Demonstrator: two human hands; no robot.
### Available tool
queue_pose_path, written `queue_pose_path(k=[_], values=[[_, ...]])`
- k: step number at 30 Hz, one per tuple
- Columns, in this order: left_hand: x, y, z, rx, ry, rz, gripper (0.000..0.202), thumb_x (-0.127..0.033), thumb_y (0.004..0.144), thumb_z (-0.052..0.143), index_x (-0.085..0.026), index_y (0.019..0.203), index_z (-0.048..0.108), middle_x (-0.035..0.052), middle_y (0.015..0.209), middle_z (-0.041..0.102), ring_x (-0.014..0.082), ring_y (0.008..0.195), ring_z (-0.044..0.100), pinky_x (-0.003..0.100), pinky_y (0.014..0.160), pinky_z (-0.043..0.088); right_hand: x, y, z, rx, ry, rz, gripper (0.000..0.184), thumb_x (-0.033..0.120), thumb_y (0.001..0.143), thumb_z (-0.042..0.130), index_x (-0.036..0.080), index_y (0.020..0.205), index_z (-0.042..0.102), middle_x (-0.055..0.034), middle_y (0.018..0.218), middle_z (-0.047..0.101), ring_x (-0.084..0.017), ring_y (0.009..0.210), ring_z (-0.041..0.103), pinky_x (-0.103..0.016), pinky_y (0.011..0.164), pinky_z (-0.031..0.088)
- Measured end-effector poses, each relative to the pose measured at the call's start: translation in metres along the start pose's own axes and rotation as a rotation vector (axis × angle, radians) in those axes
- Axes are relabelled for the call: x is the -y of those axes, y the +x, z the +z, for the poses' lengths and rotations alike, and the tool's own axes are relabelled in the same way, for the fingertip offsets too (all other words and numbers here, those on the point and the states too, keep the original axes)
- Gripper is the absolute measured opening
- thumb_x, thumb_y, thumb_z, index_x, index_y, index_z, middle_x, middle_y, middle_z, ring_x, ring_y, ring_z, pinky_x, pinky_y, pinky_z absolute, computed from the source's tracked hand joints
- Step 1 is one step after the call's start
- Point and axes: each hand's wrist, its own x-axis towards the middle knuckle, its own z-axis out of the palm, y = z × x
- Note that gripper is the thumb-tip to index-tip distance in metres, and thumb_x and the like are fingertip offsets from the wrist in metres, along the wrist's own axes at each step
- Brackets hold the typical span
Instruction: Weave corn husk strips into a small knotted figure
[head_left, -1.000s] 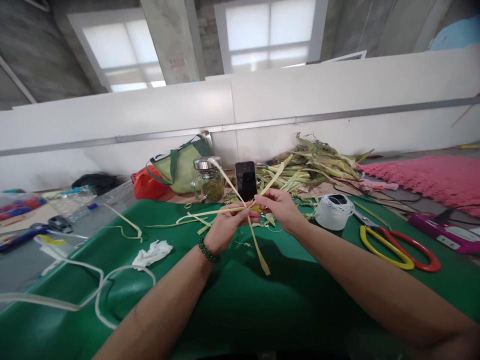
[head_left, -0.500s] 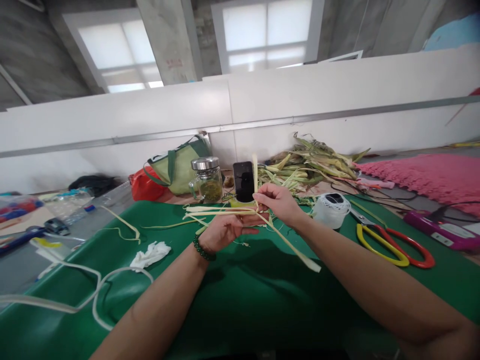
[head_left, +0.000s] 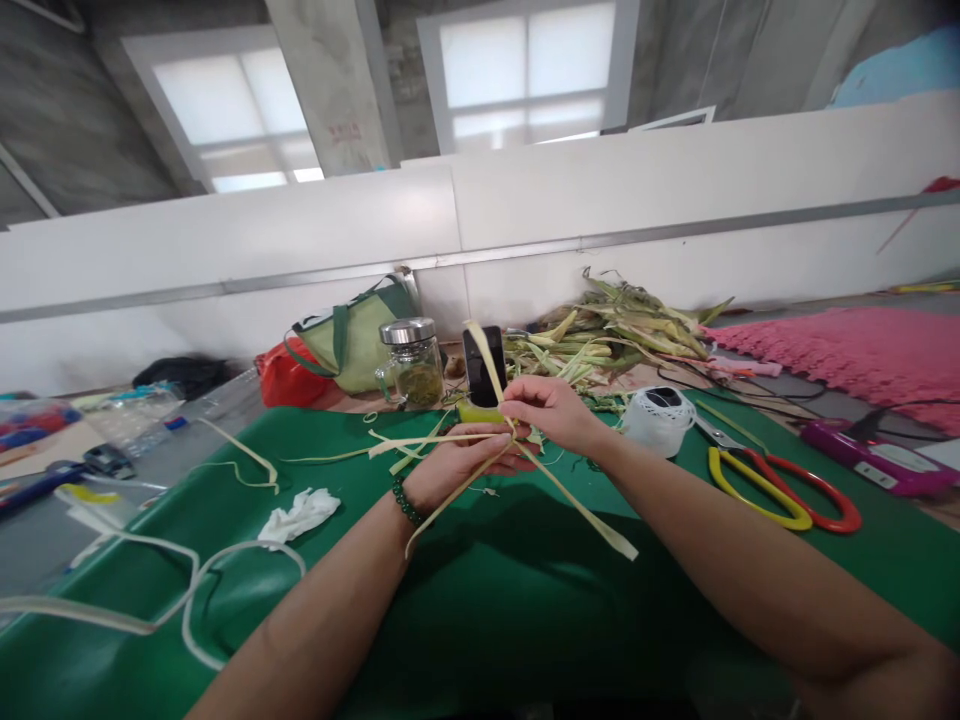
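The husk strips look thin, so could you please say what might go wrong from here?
The thin husk strips might split or loosen where they meet between the left hand and right hand. One raised strip overlaps the smartphone in view and could brush it, though depth is unclear.

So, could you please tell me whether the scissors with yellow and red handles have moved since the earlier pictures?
No, the scissors lie as before on the green mat, just right of the white round spool.
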Motion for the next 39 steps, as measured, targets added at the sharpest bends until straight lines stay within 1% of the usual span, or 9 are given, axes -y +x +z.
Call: queue_pose_path(k=[3,5,9,12,18,24,32,36,39], values=[[0.001,0.004,0.002,-0.123,0.022,-0.013,0.039,-0.042,0.067,0.073,-0.012,0.091,0.070,0.0104,0.087,0.074,0.0229,0.080,0.069,0.033,0.078,0.052,0.001,-0.003,0.001,-0.036,-0.202,-0.067,0.018,0.034,0.079,0.056,0.017,0.072,0.057,0.0022,0.060,0.054,-0.009,0.052,0.047,-0.022,0.051,0.037],[0.002,0.007,-0.001,-0.250,-0.010,0.045,0.039,-0.041,0.061,0.077,-0.013,0.087,0.070,0.0084,0.081,0.074,0.0215,0.076,0.069,0.032,0.076,0.053,0.000,-0.005,0.001,-0.061,-0.295,-0.012,0.020,0.036,0.076,0.061,0.018,0.072,0.053,0.0025,0.060,0.054,-0.010,0.053,0.046,-0.022,0.050,0.035],[0.002,0.011,-0.007,-0.448,-0.054,0.158,0.038,-0.038,0.058,0.079,-0.013,0.084,0.068,0.0066,0.074,0.073,0.0191,0.071,0.068,0.030,0.072,0.053,-0.001,-0.006,0.004,0.119,-0.230,0.210,0.027,0.030,0.064,0.069,0.020,0.071,0.045,0.0044,0.058,0.055,-0.011,0.051,0.049,-0.021,0.047,0.034],[0.003,0.012,-0.008,-0.501,-0.043,0.176,0.037,-0.039,0.061,0.077,-0.012,0.084,0.069,0.0055,0.070,0.072,0.0164,0.065,0.067,0.028,0.068,0.053,0.001,-0.007,0.005,0.116,-0.207,0.171,0.017,0.025,0.069,0.061,0.021,0.075,0.046,0.0030,0.061,0.059,-0.014,0.058,0.056,-0.023,0.052,0.038],[0.008,0.013,-0.008,-0.410,-0.082,0.154,0.032,-0.032,0.058,0.081,-0.012,0.079,0.068,0.0057,0.070,0.072,0.0158,0.064,0.067,0.026,0.067,0.053,0.009,-0.005,-0.006,0.110,-0.448,-0.026,0.006,0.025,0.078,0.052,0.020,0.080,0.049,-0.0001,0.069,0.062,-0.015,0.062,0.055,-0.025,0.058,0.037],[0.012,0.014,-0.005,-0.390,-0.174,0.100,0.024,-0.027,0.065,0.077,-0.013,0.078,0.062,0.0059,0.069,0.072,0.0149,0.059,0.067,0.023,0.058,0.051,-0.007,0.002,-0.014,-0.058,-0.443,0.003,0.010,0.024,0.075,0.056,0.020,0.076,0.047,0.0018,0.065,0.057,-0.013,0.057,0.051,-0.026,0.058,0.037],[0.011,0.018,-0.001,-0.576,-0.268,0.119,0.009,-0.020,0.083,0.059,-0.013,0.078,0.059,0.0028,0.064,0.069,0.0096,0.052,0.064,0.018,0.053,0.048,-0.014,0.002,-0.010,0.062,-0.660,-0.010,0.004,0.020,0.080,0.052,0.019,0.077,0.055,0.0019,0.066,0.059,-0.013,0.060,0.050,-0.024,0.057,0.032],[0.013,0.018,-0.001,-0.548,-0.259,0.097,0.010,-0.021,0.084,0.058,-0.013,0.079,0.060,0.0036,0.063,0.068,0.0104,0.054,0.064,0.018,0.054,0.048,-0.016,0.004,-0.014,0.064,-0.743,-0.033,0.008,0.014,0.078,0.052,0.019,0.078,0.059,-0.0023,0.074,0.064,-0.016,0.069,0.054,-0.026,0.063,0.036],[0.015,0.017,-0.002,-0.457,-0.236,0.111,0.013,-0.026,0.080,0.063,-0.014,0.079,0.060,0.0031,0.066,0.069,0.0114,0.059,0.065,0.020,0.059,0.050,-0.014,0.004,-0.010,0.110,-0.607,-0.044,0.011,0.018,0.078,0.053,0.018,0.084,0.063,-0.0051,0.085,0.067,-0.018,0.078,0.058,-0.027,0.066,0.039]])
